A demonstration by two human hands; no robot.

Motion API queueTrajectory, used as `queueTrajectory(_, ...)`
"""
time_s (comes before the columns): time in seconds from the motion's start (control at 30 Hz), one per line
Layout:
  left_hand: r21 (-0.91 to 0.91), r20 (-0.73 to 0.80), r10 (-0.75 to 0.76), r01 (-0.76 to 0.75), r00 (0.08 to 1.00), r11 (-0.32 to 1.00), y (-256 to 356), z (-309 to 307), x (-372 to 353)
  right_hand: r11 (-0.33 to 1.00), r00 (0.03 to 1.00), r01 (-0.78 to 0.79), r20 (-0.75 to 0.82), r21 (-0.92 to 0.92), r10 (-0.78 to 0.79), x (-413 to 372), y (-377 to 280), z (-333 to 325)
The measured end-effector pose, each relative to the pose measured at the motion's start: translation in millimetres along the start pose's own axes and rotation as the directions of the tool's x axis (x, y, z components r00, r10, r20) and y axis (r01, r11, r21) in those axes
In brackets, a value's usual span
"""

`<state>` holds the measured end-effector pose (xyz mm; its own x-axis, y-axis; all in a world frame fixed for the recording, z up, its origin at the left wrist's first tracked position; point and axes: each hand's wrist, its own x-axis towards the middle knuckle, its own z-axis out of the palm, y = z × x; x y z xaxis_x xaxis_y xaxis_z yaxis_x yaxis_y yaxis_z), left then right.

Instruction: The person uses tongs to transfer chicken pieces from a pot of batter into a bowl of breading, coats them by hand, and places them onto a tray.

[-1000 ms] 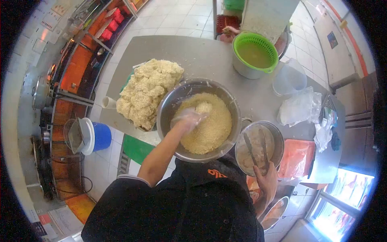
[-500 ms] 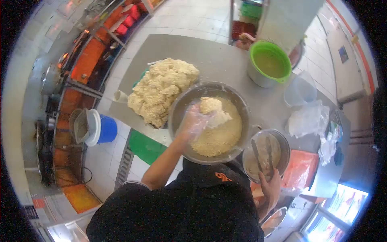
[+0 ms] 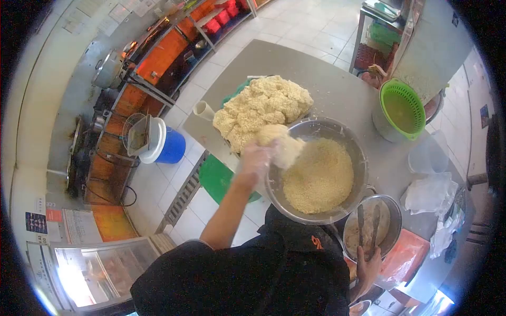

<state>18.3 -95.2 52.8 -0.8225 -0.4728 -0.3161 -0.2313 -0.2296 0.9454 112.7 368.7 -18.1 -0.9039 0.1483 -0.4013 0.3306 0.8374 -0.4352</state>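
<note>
A breaded piece (image 3: 279, 141) is gripped in the raised, apparently gloved left hand (image 3: 256, 158); tongs (image 3: 368, 224) are clasped by the right hand (image 3: 367, 266); the shirt logo (image 3: 317, 242) cannot be read.

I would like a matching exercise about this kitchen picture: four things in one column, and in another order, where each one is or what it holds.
Column one:
1. left hand
2. right hand
3. green strainer
4. blue bucket

Column two:
a. stands on the floor
b. grips tongs
c. sits on a metal pot
d. holds a crumbed piece

Pairs: 1-d, 2-b, 3-c, 4-a.
</note>
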Motion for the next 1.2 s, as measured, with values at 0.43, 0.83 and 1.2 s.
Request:
queueTrajectory(0.43, 0.081, -0.196, -0.28, 0.301, 0.94, 0.95, -56, -188, 138, 1.0, 1.0, -0.013, -0.01, -0.01, 0.013, 5, 8, 1)
queueTrajectory(0.83, 0.598, -0.168, 0.188, -0.051, 0.968, 0.8, -75, -199, 153, 1.0, 1.0, -0.025, 0.008, -0.007, 0.025, 5, 1, 2)
queueTrajectory(1.2, 0.786, -0.527, 0.452, 0.21, 0.719, 0.582, -78, -110, 99, 0.993, 0.99, -0.107, 0.09, -0.049, 0.111, 1, -5, -3)
